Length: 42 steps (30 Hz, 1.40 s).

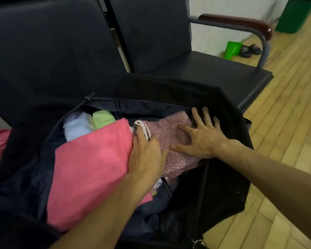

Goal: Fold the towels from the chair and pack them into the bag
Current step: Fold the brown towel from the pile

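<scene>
We begin with the black bag (214, 177), which stands unzipped across the front edge of the dark chair (214, 72) seats, its mouth running from the far-left zip end toward the near right. Inside, a folded pink towel (90, 168) fills the left and near side, while pale blue (75, 125) and green (102, 118) folded pieces sit at the far-left corner. The speckled pink towel (169, 133) lies against the right wall of the bag, its long axis running from the far edge back toward us. Our right hand (203, 137) rests on it with fingers spread wide, flat, gripping nothing; it is the nearer one to the right wall. Our left hand (147, 155) presses palm-down at the seam between the two pink towels, fingers loosely extended; we cannot tell whether it pinches any cloth. We judge the next push goes downward and rightward.
</scene>
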{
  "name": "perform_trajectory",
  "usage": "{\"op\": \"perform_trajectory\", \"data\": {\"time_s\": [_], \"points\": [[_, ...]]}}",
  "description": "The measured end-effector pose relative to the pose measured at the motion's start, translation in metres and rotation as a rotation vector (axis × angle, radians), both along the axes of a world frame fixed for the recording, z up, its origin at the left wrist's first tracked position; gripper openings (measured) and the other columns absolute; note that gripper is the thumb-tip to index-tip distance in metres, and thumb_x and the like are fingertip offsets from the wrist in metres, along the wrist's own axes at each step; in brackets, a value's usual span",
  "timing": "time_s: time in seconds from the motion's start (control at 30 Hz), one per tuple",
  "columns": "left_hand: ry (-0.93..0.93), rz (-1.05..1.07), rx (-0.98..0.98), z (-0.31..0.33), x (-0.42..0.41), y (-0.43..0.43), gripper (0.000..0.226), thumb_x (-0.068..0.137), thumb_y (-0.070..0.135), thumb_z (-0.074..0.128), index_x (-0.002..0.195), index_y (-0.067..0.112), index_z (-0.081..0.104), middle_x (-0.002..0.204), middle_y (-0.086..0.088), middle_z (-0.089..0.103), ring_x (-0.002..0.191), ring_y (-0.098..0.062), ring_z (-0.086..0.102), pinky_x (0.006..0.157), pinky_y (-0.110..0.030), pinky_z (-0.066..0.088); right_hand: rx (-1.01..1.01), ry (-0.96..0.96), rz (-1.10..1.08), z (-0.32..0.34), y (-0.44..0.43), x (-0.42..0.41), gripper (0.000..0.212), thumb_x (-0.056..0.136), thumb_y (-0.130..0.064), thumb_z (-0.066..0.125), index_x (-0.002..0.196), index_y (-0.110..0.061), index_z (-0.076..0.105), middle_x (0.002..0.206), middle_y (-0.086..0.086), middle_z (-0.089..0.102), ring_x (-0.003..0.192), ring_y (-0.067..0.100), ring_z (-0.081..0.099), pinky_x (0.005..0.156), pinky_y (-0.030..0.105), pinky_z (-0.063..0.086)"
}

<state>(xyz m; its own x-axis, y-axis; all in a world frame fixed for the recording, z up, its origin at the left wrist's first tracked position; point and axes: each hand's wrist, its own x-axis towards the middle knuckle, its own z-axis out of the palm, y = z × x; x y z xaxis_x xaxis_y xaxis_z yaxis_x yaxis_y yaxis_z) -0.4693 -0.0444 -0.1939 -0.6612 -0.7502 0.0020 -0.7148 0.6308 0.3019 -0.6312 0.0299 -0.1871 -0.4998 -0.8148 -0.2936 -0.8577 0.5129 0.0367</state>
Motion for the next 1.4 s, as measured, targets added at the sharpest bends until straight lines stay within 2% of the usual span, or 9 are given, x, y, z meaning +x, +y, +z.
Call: {"op": "perform_trajectory", "data": {"time_s": [0.1, 0.2, 0.3, 0.4, 0.53, 0.67, 1.03, 1.27, 1.4], "points": [[-0.252, -0.032, -0.111, 0.004, -0.003, 0.003, 0.054, 0.098, 0.054, 0.046, 0.130, 0.013, 0.059, 0.155, -0.022, 0.015, 0.133, -0.034, 0.025, 0.113, -0.040, 0.023, 0.033, -0.010, -0.004, 0.007, 0.003, -0.005, 0.096, 0.075, -0.091, 0.030, 0.155, -0.041, 0.015, 0.163, 0.012, -0.020, 0.146, 0.036, -0.027, 0.119, 0.055, -0.005], [-0.148, -0.097, 0.016, 0.012, 0.002, 0.004, 0.041, 0.099, 0.047, 0.049, 0.123, 0.018, 0.063, 0.146, -0.017, 0.030, 0.131, -0.034, 0.031, 0.111, -0.042, 0.028, -0.024, -0.113, -0.044, 0.021, 0.005, -0.003, 0.092, 0.079, -0.084, 0.040, 0.155, -0.035, 0.021, 0.165, 0.011, -0.006, 0.150, 0.029, -0.017, 0.121, 0.048, 0.000], [0.146, -0.131, 0.197, 0.035, 0.026, 0.003, 0.028, 0.099, 0.028, 0.055, 0.122, 0.019, 0.068, 0.140, -0.008, 0.046, 0.133, -0.027, 0.043, 0.108, -0.029, 0.031, -0.161, -0.202, -0.059, 0.045, 0.008, 0.005, 0.076, 0.086, -0.068, 0.053, 0.148, -0.025, 0.041, 0.156, 0.015, 0.034, 0.147, 0.028, 0.027, 0.117, 0.037, 0.025], [0.306, -0.144, 0.170, 0.071, 0.065, -0.001, 0.019, 0.097, 0.017, 0.059, 0.111, 0.018, 0.071, 0.119, 0.002, 0.063, 0.108, -0.012, 0.057, 0.094, -0.017, 0.037, -0.272, -0.312, -0.081, 0.077, 0.016, 0.026, 0.044, 0.090, -0.054, 0.061, 0.120, -0.022, 0.065, 0.116, 0.003, 0.067, 0.104, 0.021, 0.063, 0.090, 0.033, 0.051], [0.479, -0.009, 0.166, 0.126, 0.142, -0.006, 0.012, 0.091, 0.020, 0.067, 0.092, 0.031, 0.072, 0.083, 0.020, 0.069, 0.079, 0.002, 0.065, 0.084, -0.021, 0.052, -0.513, -0.512, -0.036, 0.119, 0.020, 0.091, 0.024, 0.088, -0.046, 0.065, 0.100, -0.026, 0.074, 0.098, -0.005, 0.074, 0.093, 0.013, 0.068, 0.089, 0.038, 0.055], [0.663, 0.120, 0.217, 0.150, 0.253, 0.006, 0.013, 0.089, 0.014, 0.070, 0.084, 0.027, 0.070, 0.069, -0.003, 0.069, 0.057, -0.010, 0.066, 0.058, -0.025, 0.053, -0.698, -0.758, 0.118, 0.141, 0.026, 0.209, 0.012, 0.089, -0.034, 0.067, 0.083, -0.025, 0.073, 0.083, -0.009, 0.072, 0.082, 0.006, 0.066, 0.082, 0.033, 0.053], [0.687, 0.670, 0.137, 0.082, 0.513, 0.058, 0.018, 0.090, 0.011, 0.069, 0.079, 0.024, 0.070, 0.057, 0.002, 0.065, 0.051, -0.012, 0.061, 0.050, -0.024, 0.049, -0.452, -1.158, 0.185, 0.070, 0.010, 0.463, 0.009, 0.090, -0.026, 0.068, 0.086, -0.019, 0.072, 0.082, 0.003, 0.074, 0.083, 0.019, 0.070, 0.079, 0.038, 0.055], [0.393, 0.653, 0.165, 0.060, 0.555, 0.060, 0.010, 0.086, 0.025, 0.072, 0.077, 0.028, 0.072, 0.066, 0.015, 0.070, 0.066, 0.001, 0.065, 0.058, -0.015, 0.046, -0.306, -1.047, 0.224, 0.031, -0.006, 0.523, 0.012, 0.083, -0.023, 0.077, 0.086, -0.029, 0.067, 0.087, -0.009, 0.073, 0.077, 0.000, 0.065, 0.073, 0.015, 0.049], [0.126, 0.644, 0.143, 0.054, 0.580, 0.056, 0.010, 0.082, 0.032, 0.075, 0.091, 0.029, 0.071, 0.084, 0.010, 0.072, 0.085, -0.011, 0.066, 0.072, -0.034, 0.054, -0.240, -0.906, 0.404, 0.018, -0.015, 0.557, 0.021, 0.082, -0.018, 0.076, 0.102, -0.022, 0.072, 0.090, -0.016, 0.067, 0.078, -0.006, 0.061, 0.070, 0.003, 0.044]]}}
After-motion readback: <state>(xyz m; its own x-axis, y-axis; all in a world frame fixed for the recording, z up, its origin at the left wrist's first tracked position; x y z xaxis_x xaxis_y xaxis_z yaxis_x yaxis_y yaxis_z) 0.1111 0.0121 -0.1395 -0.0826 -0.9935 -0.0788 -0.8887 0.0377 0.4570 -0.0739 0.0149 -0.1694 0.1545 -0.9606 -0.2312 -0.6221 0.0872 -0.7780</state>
